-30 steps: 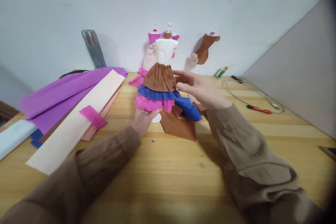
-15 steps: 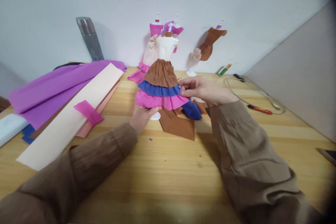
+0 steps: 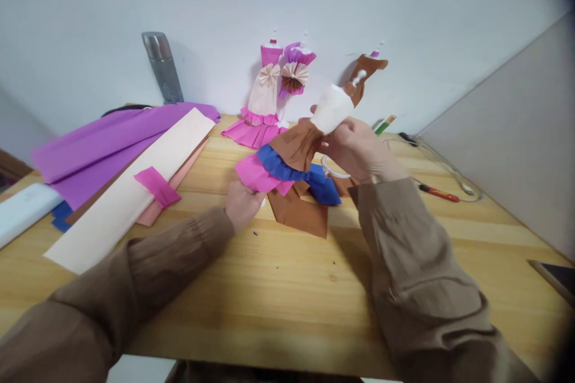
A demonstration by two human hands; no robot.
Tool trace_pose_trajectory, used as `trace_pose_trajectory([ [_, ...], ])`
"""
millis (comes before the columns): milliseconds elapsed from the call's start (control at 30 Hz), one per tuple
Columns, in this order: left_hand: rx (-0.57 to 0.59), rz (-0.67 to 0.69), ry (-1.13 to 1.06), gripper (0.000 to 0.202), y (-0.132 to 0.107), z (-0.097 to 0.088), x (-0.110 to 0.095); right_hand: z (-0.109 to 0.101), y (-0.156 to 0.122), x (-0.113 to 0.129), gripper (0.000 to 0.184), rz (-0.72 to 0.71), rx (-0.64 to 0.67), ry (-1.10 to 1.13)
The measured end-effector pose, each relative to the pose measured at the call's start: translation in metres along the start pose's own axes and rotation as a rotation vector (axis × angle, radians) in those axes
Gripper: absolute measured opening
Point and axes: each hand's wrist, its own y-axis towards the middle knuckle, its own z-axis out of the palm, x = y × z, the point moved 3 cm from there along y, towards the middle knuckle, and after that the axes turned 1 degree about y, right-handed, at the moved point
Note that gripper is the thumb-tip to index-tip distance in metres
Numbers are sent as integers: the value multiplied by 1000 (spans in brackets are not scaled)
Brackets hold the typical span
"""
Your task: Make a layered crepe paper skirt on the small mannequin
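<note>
You have the small white dress form [image 3: 332, 108] up in front of you, tilted over the middle of the table [image 3: 287, 305], its neck knob leaning to the right. Your left hand [image 3: 242, 202] is curled shut at its lower end, just by the pink hem — whether you grip the stand or the paper there is hidden. Your right hand [image 3: 353, 140] pinches the form around the waist, a fingertip showing on the far side of the torso. Around it sits the tiered skirt [image 3: 294, 143], brown over blue over pink.

Beneath and just beside it lie brown paper [image 3: 299, 215], a folded blue piece [image 3: 326, 188] and a white ring [image 3: 335, 166]. To your left, purple paper [image 3: 112, 143] and a long cream strip [image 3: 135, 191] are stacked, with a pink scrap [image 3: 157, 185] across the strip. By the wall stand a pink-and-cream dress [image 3: 265, 96], a purple one [image 3: 296, 66] and a brown one [image 3: 366, 69] — and a grey bottle [image 3: 164, 72] leans there too.
</note>
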Motion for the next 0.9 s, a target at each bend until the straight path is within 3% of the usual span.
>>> trace_pose_trajectory([
  [100,35,148,189,30,0,-1,-3,15,6,-5,77,47,-110,11],
  [200,191,295,380,38,-4,6,-8,14,8,-6,74,12,-150,2],
  [333,363,332,476,31,-16,16,-18,3,5,-7,69,-80,-132,95],
  [433,392,315,476,33,-23,17,-27,-3,2,-10,64,-128,-155,138],
  [633,438,155,97,47,-30,19,-35,-15,-3,-6,78,-203,-214,148],
  [767,430,-81,-385,44,-39,32,-43,-9,-2,3,61,-305,-150,229],
  [833,340,-208,-592,46,-42,39,-49,-1,0,7,49,-396,-60,374],
  [900,267,-286,-667,45,-44,44,-54,9,2,8,41,-442,38,494],
])
